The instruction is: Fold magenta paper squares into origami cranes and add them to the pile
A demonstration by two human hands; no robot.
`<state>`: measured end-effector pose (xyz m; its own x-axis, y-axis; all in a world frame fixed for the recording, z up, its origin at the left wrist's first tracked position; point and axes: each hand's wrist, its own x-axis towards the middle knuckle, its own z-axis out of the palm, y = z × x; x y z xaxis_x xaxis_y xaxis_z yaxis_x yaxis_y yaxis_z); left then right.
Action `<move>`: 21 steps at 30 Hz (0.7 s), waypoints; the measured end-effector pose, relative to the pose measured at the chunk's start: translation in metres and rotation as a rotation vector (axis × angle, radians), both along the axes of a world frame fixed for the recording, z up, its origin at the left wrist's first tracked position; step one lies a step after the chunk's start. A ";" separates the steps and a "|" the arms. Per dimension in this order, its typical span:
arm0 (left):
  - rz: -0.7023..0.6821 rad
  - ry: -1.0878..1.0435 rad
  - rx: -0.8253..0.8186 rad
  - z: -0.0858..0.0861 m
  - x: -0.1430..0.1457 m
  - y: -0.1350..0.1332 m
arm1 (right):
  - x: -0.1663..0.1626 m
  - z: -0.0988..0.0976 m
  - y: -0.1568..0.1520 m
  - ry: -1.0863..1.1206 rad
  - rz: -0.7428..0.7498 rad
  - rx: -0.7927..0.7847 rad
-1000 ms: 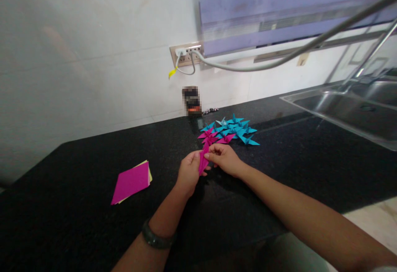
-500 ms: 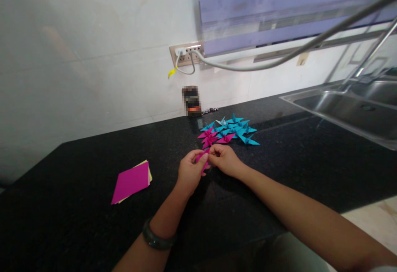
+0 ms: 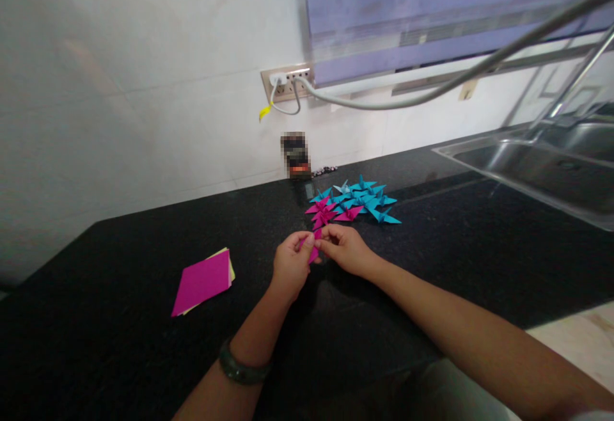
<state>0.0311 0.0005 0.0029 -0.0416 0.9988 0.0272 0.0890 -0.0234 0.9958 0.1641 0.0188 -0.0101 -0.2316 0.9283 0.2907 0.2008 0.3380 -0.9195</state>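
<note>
A small folded piece of magenta paper [image 3: 314, 254] is pinched between both hands above the black countertop. My left hand [image 3: 292, 262] grips it from the left, thumb on top. Closed on its right edge are the fingertips of my right hand [image 3: 346, 248]. Fingers cover much of the paper, so its exact folded shape is hidden. Just beyond the hands lie several folded paper cranes, with magenta cranes [image 3: 322, 212] in front and blue cranes [image 3: 367, 201] behind and to the right.
A stack of square paper [image 3: 204, 282], magenta on top with yellow below, lies left on the black countertop [image 3: 125, 344]. A blurred-out upright object [image 3: 296, 155] stands against the wall. To the right is a steel sink [image 3: 542, 171]. A grey cable [image 3: 384, 106] runs from the wall socket [image 3: 288, 82].
My left hand has shifted and turned slightly, and the magenta paper has tilted a little with it. Both hands still pinch it; the cranes and paper stack lie where they were.
</note>
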 end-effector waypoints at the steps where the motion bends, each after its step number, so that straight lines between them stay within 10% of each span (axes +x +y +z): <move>1: 0.003 0.020 0.005 0.001 0.000 0.000 | 0.000 -0.001 0.000 0.006 0.005 0.003; 21: -0.015 -0.139 -0.131 -0.001 0.002 0.000 | 0.003 0.000 0.006 0.109 -0.199 -0.001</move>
<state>0.0335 0.0006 0.0015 -0.0205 0.9939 -0.1084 -0.0492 0.1073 0.9930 0.1673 0.0252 -0.0099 -0.0112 0.9530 0.3028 0.1624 0.3005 -0.9399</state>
